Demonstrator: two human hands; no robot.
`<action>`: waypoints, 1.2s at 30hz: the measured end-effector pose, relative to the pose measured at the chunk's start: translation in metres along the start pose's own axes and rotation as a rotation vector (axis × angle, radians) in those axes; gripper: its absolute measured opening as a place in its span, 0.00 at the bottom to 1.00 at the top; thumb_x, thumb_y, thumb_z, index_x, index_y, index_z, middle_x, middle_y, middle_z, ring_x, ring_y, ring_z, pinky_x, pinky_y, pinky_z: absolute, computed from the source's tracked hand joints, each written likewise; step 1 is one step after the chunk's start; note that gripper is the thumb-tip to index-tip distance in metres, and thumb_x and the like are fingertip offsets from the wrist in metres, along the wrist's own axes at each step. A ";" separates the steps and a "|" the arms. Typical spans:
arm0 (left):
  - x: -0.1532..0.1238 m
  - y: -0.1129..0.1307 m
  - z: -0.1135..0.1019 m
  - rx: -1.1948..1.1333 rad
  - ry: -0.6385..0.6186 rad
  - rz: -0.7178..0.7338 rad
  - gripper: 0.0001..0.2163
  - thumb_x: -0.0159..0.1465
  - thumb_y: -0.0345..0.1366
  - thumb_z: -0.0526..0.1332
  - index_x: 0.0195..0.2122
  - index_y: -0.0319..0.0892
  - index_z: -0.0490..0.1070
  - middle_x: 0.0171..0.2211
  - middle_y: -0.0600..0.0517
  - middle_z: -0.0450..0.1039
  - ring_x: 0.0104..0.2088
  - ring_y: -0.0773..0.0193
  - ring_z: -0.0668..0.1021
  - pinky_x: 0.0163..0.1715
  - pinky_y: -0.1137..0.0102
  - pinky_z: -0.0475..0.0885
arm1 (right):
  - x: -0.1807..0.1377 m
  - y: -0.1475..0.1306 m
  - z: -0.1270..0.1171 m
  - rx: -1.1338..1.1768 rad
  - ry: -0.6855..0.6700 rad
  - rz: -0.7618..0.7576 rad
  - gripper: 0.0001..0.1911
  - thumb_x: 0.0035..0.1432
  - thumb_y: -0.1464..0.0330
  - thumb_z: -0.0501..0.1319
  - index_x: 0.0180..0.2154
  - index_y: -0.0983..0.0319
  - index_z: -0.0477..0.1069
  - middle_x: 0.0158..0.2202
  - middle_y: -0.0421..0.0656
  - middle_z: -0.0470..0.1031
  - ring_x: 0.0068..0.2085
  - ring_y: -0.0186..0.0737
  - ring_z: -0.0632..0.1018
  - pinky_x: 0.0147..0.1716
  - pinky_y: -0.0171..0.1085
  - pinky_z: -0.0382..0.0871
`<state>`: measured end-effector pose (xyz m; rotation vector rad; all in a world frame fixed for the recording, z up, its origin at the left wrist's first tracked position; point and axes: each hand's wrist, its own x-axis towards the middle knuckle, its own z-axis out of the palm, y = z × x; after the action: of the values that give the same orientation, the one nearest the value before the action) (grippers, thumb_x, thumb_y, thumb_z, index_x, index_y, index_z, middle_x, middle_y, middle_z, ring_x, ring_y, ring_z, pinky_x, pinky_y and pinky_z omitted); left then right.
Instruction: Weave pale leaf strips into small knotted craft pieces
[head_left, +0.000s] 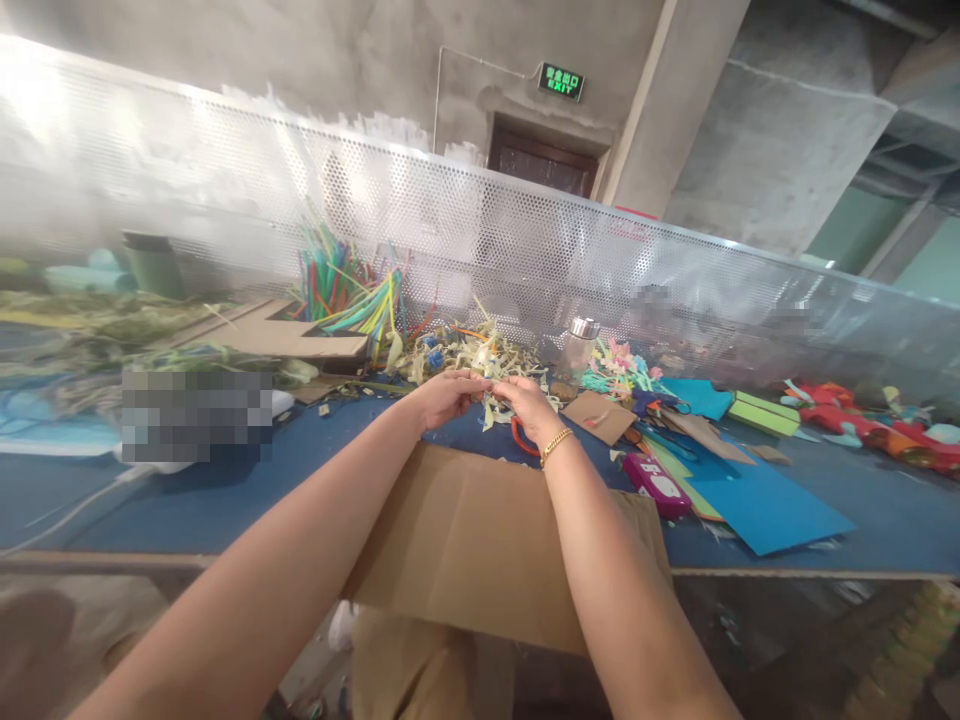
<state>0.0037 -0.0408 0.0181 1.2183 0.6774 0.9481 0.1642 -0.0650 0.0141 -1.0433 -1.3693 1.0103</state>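
Note:
My left hand [450, 398] and my right hand [527, 405] meet fingertip to fingertip over the table's middle. Both are closed in a pinch, and whatever sits between the fingertips is too small to make out. Just below my right hand, which wears a gold bracelet at the wrist, a thin orange-red loop [525, 440] shows. Behind the fingers lies a heap of pale dried husk strips [469, 352] with blue bits in it. Under my forearms a brown cardboard sheet [465, 540] reaches from the table's edge over my lap.
Coloured fuzzy stems [337, 280] stand back left by a cardboard piece [292, 340]. A glass bottle [580, 347] stands behind the hands. Rightward lie a purple case [656, 486], blue sheets [780, 505] and red items [855, 420]. A perforated metal panel [442, 210] borders the blue table [322, 440].

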 end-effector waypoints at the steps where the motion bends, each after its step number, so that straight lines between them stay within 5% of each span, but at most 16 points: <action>1: 0.001 0.000 -0.001 -0.009 0.011 0.012 0.13 0.46 0.36 0.72 0.25 0.39 0.68 0.21 0.55 0.68 0.21 0.74 0.68 0.20 0.76 0.57 | 0.000 -0.001 -0.001 -0.018 -0.005 0.009 0.14 0.39 0.60 0.67 0.19 0.62 0.67 0.20 0.36 0.67 0.26 0.31 0.66 0.29 0.33 0.58; 6: 0.003 -0.002 -0.005 -0.006 0.052 0.064 0.15 0.46 0.37 0.72 0.25 0.40 0.66 0.22 0.55 0.68 0.22 0.73 0.69 0.20 0.76 0.56 | 0.001 -0.003 -0.005 0.077 0.078 0.101 0.17 0.46 0.53 0.64 0.24 0.61 0.71 0.25 0.41 0.74 0.30 0.35 0.72 0.31 0.35 0.61; 10: 0.001 -0.005 -0.001 0.162 0.003 0.050 0.15 0.45 0.40 0.72 0.26 0.40 0.67 0.22 0.56 0.67 0.21 0.74 0.66 0.19 0.76 0.54 | 0.001 0.000 0.000 0.168 0.010 0.107 0.21 0.44 0.49 0.65 0.26 0.61 0.73 0.26 0.43 0.76 0.30 0.38 0.74 0.31 0.37 0.62; 17: 0.001 -0.007 0.003 0.333 -0.046 0.118 0.15 0.46 0.43 0.71 0.21 0.40 0.67 0.19 0.57 0.62 0.19 0.74 0.60 0.20 0.74 0.52 | 0.002 0.004 0.004 0.239 -0.019 0.018 0.18 0.37 0.55 0.71 0.23 0.62 0.72 0.19 0.39 0.71 0.26 0.35 0.72 0.27 0.35 0.62; 21: 0.001 -0.006 0.001 0.336 -0.039 0.154 0.13 0.46 0.41 0.70 0.24 0.40 0.69 0.20 0.57 0.64 0.20 0.73 0.62 0.20 0.74 0.53 | 0.001 0.003 0.005 0.186 -0.062 -0.020 0.17 0.35 0.57 0.72 0.25 0.62 0.74 0.24 0.41 0.75 0.29 0.35 0.73 0.31 0.35 0.65; 24: 0.001 -0.007 0.000 0.388 -0.053 0.163 0.12 0.47 0.42 0.70 0.24 0.41 0.70 0.20 0.57 0.65 0.19 0.73 0.62 0.20 0.74 0.54 | 0.004 0.005 0.003 0.180 0.036 0.003 0.18 0.33 0.57 0.72 0.24 0.62 0.73 0.23 0.39 0.74 0.28 0.35 0.72 0.29 0.34 0.63; 31: -0.002 -0.012 -0.004 0.650 -0.305 0.015 0.07 0.42 0.36 0.71 0.21 0.42 0.76 0.20 0.53 0.72 0.23 0.67 0.70 0.24 0.73 0.61 | 0.018 0.009 -0.014 0.334 0.197 -0.013 0.19 0.33 0.55 0.72 0.23 0.60 0.71 0.20 0.39 0.72 0.24 0.35 0.69 0.23 0.34 0.58; 33: 0.001 -0.012 -0.005 0.627 -0.179 0.010 0.06 0.42 0.35 0.70 0.20 0.42 0.75 0.19 0.53 0.71 0.22 0.68 0.69 0.24 0.73 0.61 | 0.018 0.010 -0.015 0.339 0.193 0.008 0.20 0.31 0.56 0.73 0.22 0.60 0.71 0.20 0.38 0.72 0.24 0.34 0.68 0.22 0.34 0.58; 36: 0.006 -0.011 -0.008 0.539 0.192 0.083 0.06 0.43 0.32 0.69 0.23 0.41 0.75 0.21 0.54 0.72 0.23 0.68 0.69 0.25 0.72 0.62 | 0.018 0.011 -0.014 0.357 0.163 0.031 0.19 0.29 0.57 0.74 0.21 0.60 0.70 0.19 0.37 0.71 0.23 0.33 0.68 0.22 0.33 0.59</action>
<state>0.0020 -0.0321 0.0062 1.6486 1.0886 0.9920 0.1779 -0.0443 0.0084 -0.8587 -0.9984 1.1186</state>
